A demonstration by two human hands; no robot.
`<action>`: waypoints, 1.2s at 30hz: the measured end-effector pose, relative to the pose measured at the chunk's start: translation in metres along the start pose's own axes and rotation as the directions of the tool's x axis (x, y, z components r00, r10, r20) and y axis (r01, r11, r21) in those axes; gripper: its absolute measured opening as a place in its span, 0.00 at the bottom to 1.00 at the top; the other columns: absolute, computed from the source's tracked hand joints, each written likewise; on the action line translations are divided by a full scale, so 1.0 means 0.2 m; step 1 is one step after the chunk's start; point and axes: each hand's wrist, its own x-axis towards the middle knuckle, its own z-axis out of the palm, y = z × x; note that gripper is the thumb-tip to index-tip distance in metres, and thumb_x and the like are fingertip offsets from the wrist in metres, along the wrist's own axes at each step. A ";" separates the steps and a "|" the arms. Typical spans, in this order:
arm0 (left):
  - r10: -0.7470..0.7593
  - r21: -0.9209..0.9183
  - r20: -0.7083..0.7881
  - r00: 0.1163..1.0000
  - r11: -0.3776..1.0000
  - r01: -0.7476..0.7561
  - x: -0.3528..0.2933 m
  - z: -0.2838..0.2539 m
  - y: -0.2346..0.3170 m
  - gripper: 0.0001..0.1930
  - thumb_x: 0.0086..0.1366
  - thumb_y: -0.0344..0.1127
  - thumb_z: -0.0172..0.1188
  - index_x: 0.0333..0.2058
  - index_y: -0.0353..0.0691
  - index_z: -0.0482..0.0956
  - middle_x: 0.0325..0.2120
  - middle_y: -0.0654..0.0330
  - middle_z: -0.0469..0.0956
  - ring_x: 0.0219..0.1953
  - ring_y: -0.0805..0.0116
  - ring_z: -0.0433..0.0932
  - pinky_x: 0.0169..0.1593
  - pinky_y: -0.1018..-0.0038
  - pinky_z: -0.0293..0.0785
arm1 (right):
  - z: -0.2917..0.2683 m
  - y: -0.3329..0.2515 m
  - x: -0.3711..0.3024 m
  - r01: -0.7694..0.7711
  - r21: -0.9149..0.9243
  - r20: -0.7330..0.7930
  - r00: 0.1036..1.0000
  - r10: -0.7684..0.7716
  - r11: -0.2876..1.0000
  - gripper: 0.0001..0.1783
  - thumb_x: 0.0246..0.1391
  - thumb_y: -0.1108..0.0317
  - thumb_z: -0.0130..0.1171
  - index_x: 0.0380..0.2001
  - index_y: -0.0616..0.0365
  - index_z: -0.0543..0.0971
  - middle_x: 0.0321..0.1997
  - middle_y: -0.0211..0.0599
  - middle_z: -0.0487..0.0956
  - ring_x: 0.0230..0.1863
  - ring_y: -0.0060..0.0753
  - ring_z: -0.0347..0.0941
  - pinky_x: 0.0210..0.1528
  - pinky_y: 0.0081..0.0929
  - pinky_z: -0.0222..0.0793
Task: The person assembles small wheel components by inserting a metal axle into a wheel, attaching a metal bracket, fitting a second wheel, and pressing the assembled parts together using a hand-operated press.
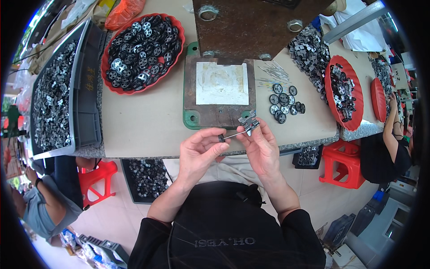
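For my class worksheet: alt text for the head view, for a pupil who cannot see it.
A person's left hand pinches a small black piece, the right hand a silvery part, a thin rod between them. On the workbench, a red bowl of wheels sits left, loose wheels right.

three red trays [130, 91], two red stools [344, 155]

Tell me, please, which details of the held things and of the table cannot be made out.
All in the head view:
Dark part: partly covered by the left fingers; full shape unclear.
Rod: right end lost at the metal piece and right fingers.
Metal piece: lower side covered by the right fingers.
Brown block: top cut off by the upper edge.
Pins: too thin and crossed to count.
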 end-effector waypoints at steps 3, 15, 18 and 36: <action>0.010 0.002 -0.008 1.000 1.000 -0.010 0.00 0.00 0.00 0.15 0.57 0.25 0.61 0.44 0.38 0.75 0.33 0.61 0.80 0.34 0.78 0.78 0.29 0.84 0.75 | 0.00 0.02 0.00 0.069 -0.075 0.007 0.998 -0.069 0.995 0.14 0.59 0.68 0.49 0.47 0.60 0.68 0.42 0.39 0.77 0.44 0.36 0.74 0.47 0.30 0.72; -0.064 -0.158 0.005 0.998 0.985 0.064 0.01 -0.04 -0.03 0.15 0.54 0.22 0.61 0.42 0.31 0.75 0.37 0.53 0.78 0.38 0.65 0.79 0.42 0.74 0.77 | -0.01 -0.02 -0.02 0.259 -0.521 0.132 0.966 -0.223 0.813 0.16 0.57 0.72 0.52 0.48 0.67 0.70 0.33 0.38 0.78 0.36 0.23 0.74 0.40 0.21 0.70; 0.075 -0.018 -0.013 0.997 0.997 -0.075 -0.01 -0.02 -0.04 0.15 0.55 0.23 0.61 0.42 0.30 0.74 0.37 0.52 0.78 0.38 0.65 0.79 0.42 0.74 0.77 | -0.03 -0.04 -0.02 0.186 -0.502 0.134 0.982 -0.136 0.845 0.16 0.57 0.73 0.53 0.47 0.68 0.70 0.32 0.37 0.77 0.35 0.22 0.74 0.39 0.19 0.70; 0.220 0.118 0.017 0.975 0.968 -0.220 -0.02 -0.02 -0.03 0.16 0.52 0.19 0.62 0.42 0.30 0.75 0.42 0.49 0.74 0.38 0.67 0.79 0.40 0.77 0.77 | 0.00 -0.09 -0.03 0.117 -0.550 0.130 0.990 -0.053 0.827 0.13 0.54 0.76 0.54 0.44 0.67 0.71 0.31 0.36 0.77 0.33 0.23 0.74 0.36 0.20 0.71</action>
